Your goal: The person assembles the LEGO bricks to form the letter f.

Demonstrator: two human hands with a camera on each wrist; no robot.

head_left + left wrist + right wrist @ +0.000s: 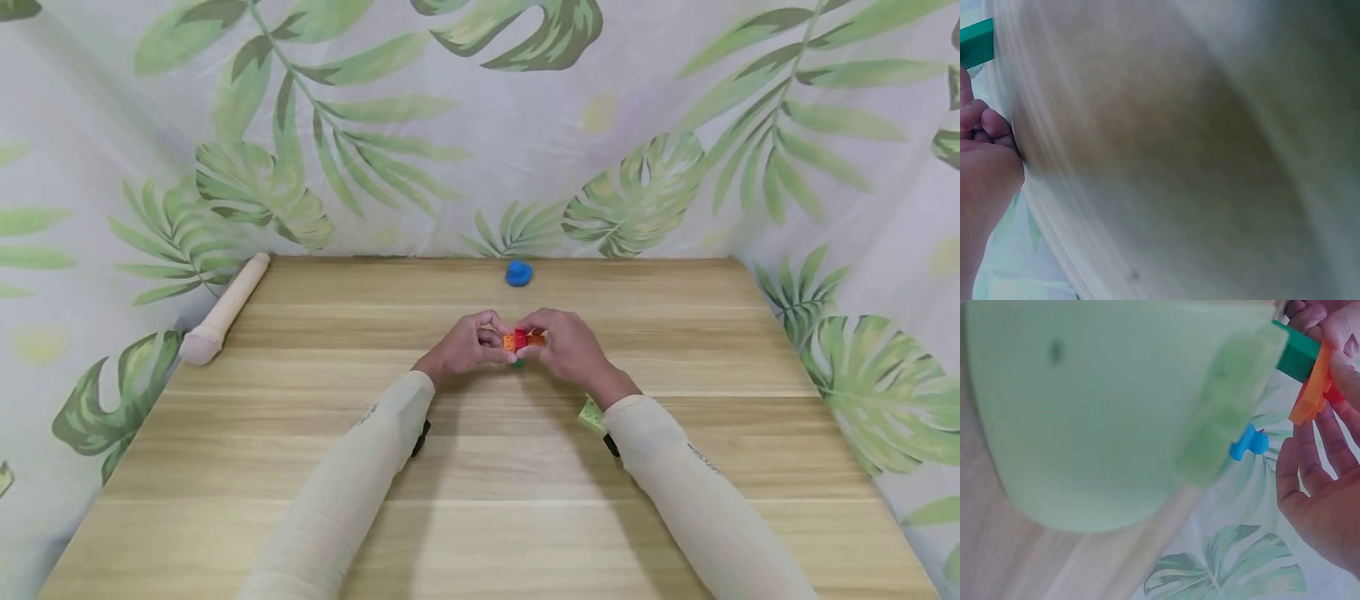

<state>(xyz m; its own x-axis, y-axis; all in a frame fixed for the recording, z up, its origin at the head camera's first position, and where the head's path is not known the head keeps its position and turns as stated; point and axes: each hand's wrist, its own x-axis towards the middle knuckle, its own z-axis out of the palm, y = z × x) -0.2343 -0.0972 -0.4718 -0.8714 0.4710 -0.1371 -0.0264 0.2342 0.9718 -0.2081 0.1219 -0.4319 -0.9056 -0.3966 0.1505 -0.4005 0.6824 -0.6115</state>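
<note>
Both hands meet near the middle of the table over a small stack of toy building bricks. An orange brick (508,343) and a red brick (521,337) show between the fingers, with a green brick (1297,356) beneath. My left hand (467,345) pinches the stack from the left with thumb and fingers. From the right, my right hand (567,346) grips a longer orange piece (1311,390) against the red one. In the left wrist view only part of the left hand (988,156) and the green brick (977,44) appear. Fingers hide how the bricks join.
Beyond the hands, a blue toy piece (518,273) lies near the table's back edge. A light green studded brick (592,414) lies by the right wrist, partly hidden by the sleeve. A pale rod with a rounded end (225,310) lies along the left edge of the wooden table (480,517).
</note>
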